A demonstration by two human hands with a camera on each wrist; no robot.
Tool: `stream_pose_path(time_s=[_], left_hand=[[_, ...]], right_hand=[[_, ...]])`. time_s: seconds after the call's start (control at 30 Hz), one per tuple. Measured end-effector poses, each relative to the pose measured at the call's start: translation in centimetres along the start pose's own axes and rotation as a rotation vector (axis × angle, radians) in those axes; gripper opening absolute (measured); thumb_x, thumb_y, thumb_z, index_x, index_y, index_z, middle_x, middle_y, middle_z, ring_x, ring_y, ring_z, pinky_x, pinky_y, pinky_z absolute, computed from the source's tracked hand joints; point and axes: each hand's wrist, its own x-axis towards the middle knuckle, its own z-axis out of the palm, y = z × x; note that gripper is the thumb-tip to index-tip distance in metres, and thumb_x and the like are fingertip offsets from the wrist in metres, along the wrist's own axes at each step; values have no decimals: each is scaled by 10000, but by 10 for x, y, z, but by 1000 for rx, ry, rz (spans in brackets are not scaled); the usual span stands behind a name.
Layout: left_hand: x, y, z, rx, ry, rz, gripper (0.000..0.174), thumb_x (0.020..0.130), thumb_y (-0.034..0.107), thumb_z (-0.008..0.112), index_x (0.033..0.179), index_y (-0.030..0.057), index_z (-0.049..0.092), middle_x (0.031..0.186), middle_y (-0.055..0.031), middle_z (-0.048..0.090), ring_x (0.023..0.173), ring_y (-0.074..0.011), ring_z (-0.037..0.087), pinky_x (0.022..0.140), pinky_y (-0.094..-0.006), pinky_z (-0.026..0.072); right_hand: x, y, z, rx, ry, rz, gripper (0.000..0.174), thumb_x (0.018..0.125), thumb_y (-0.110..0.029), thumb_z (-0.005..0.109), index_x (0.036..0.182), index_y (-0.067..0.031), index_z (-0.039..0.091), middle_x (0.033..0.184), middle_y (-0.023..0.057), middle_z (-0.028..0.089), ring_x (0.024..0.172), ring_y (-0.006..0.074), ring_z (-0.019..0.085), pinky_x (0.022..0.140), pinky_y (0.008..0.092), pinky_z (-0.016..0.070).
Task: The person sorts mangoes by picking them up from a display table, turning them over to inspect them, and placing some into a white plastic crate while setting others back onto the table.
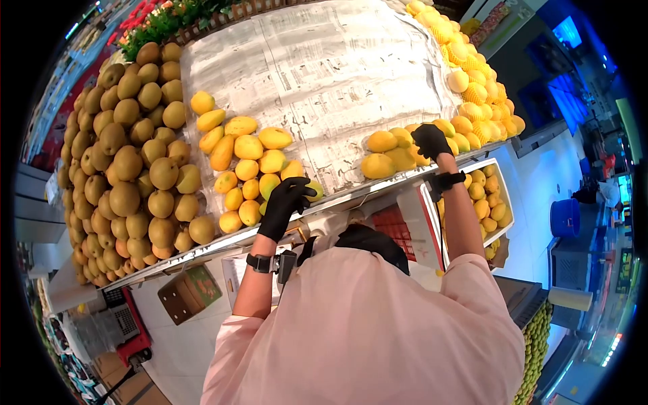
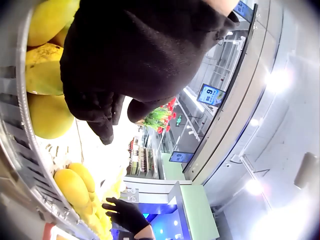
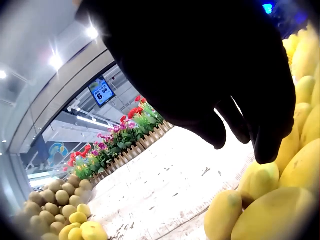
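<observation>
My left hand (image 1: 287,204), in a black glove, lies over the front of a group of yellow mangoes (image 1: 248,147). Its fingers sit beside a greenish mango (image 1: 314,190) near the front rail; in the left wrist view, nothing shows between the thumb and fingers. Also gloved, my right hand (image 1: 432,142) is over a second cluster of mangoes (image 1: 379,166) at the front right. In the right wrist view its fingers point down, one fingertip right at the top of a mango (image 3: 261,179), the thumb held apart.
Brown round fruit (image 1: 127,162) is piled at the left. Whitish printed paper (image 1: 317,74) covers the slope between the piles. Net-wrapped yellow fruit (image 1: 476,92) lines the right edge. Flowers and a small fence (image 3: 131,142) border the back. A box of yellow fruit (image 1: 511,206) stands below, right.
</observation>
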Motion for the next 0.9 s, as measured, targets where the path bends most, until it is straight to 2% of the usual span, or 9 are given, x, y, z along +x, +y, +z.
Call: stream_pose_path(time_s=[0.1,0.2,0.23,0.27,0.33,0.37,0.5,0.67,0.9], left_hand=[[1,-10,-11,-27,19,27,211,951,211,525,1034,28,589,893,-51,668,698,-94,583,626,-220,454],[-2,-7,-11,-140,90,12,202,951,236,537,917,49,609,878,-40,663,713,-98,587,662,-236,466],[-4,-5,-13,-165,114,6,205,951,240,539,909,53,611,878,-38,663,715,-98,587,665,-239,467],[-6,-5,-16,-191,141,0,209,952,245,541,901,56,613,878,-37,662,717,-98,588,668,-241,469],[-7,-10,-24,-191,152,36,224,957,255,539,918,47,612,882,-42,658,736,-109,593,687,-251,477],[-7,-13,-27,-183,161,50,226,957,255,539,922,44,612,883,-44,657,740,-113,595,691,-252,479],[-9,-16,-36,-250,198,109,229,961,238,531,957,22,607,874,-50,650,749,-122,593,705,-249,479],[-23,-7,-41,-300,329,110,210,959,207,511,1034,44,620,817,-25,620,632,-74,513,554,-197,391],[-25,-30,-62,-401,466,104,250,965,300,531,835,91,570,729,-1,583,562,-52,440,496,-189,316]], right_hand=[[-18,9,2,62,64,14,416,892,-325,535,644,-4,632,561,149,625,493,264,637,483,373,499],[-22,23,7,-204,133,-189,414,877,-381,557,696,-28,673,661,171,658,658,333,658,618,423,514],[-25,23,8,-169,105,-137,430,864,-427,565,741,-37,698,758,188,667,789,375,642,724,449,498],[-24,22,9,-222,123,-205,384,861,-382,589,780,-24,701,770,186,672,771,356,651,699,428,504],[-28,16,14,109,146,-169,346,854,-334,616,788,-2,689,759,170,674,745,309,660,689,396,503],[-34,-3,10,179,100,-106,267,850,-254,634,857,9,681,752,123,681,698,219,658,656,330,509],[-41,-42,21,702,-90,-135,217,858,-125,601,1031,-2,641,833,83,674,712,127,645,626,246,513],[-28,-75,35,785,-216,-224,222,814,-33,620,1033,-11,646,830,65,671,683,124,635,597,242,516],[-10,-128,90,859,-444,-195,149,848,-104,661,964,-12,652,794,83,668,599,131,621,526,249,505]])
